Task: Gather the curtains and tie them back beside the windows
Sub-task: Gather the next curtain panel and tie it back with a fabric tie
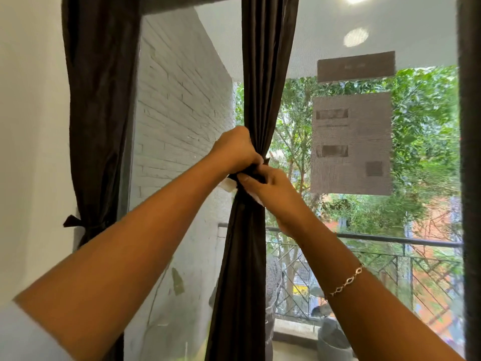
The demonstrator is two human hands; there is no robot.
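Fingers (pixel 246 179) of right hand (pixel 273 190) curled, pinching dark tie strip (pixel 256 175) round the gathered middle curtain (pixel 263 87). Left hand (pixel 234 149) fisted on the bunch, just above and touching. Beyond, at window's left edge, left curtain (pixel 99 100) hangs tied.

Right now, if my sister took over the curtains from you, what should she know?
Left hand: grips the gathered middle curtain.
Right hand: pinches a dark fold at the same bunch; I cannot tell whether that is a band or the curtain itself.
Done: the left curtain is gathered by the wall, with its knotted tie around it.
Left: finish tying the middle curtain where the hands hold it.
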